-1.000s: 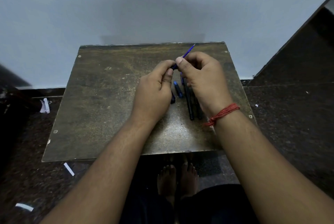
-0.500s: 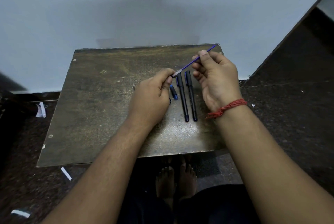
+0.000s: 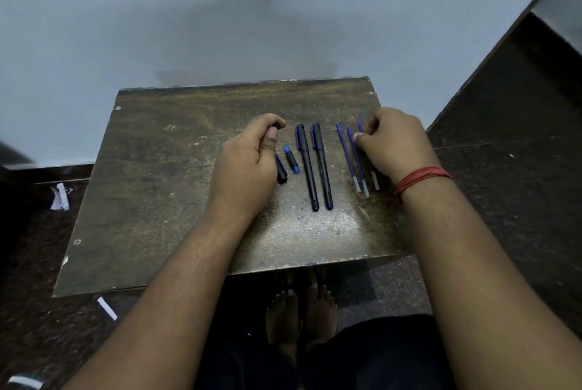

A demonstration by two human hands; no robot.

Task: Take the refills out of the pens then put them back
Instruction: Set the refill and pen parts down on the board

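On the worn wooden table (image 3: 176, 175), my left hand (image 3: 248, 166) is closed around a black pen barrel (image 3: 281, 176); its ends stick out above and below the fist. A small blue tip piece (image 3: 291, 159) lies just right of it. Two black capped pens (image 3: 307, 169) (image 3: 322, 169) lie side by side in the middle. Further right lie two blue refills (image 3: 346, 156) (image 3: 357, 166). My right hand (image 3: 396, 144) holds a third blue refill (image 3: 374, 181) down on the table beside them, covering its middle.
The table stands against a pale wall. White paper scraps (image 3: 59, 197) (image 3: 107, 307) lie on the dark floor at the left. My bare feet (image 3: 299, 311) are under the front edge. A dark raised step (image 3: 519, 106) runs along the right.
My right hand pulled the blue refill out of the barrel in my left hand and carried it right and down beside the two other refills. The left hand lowered towards the table.
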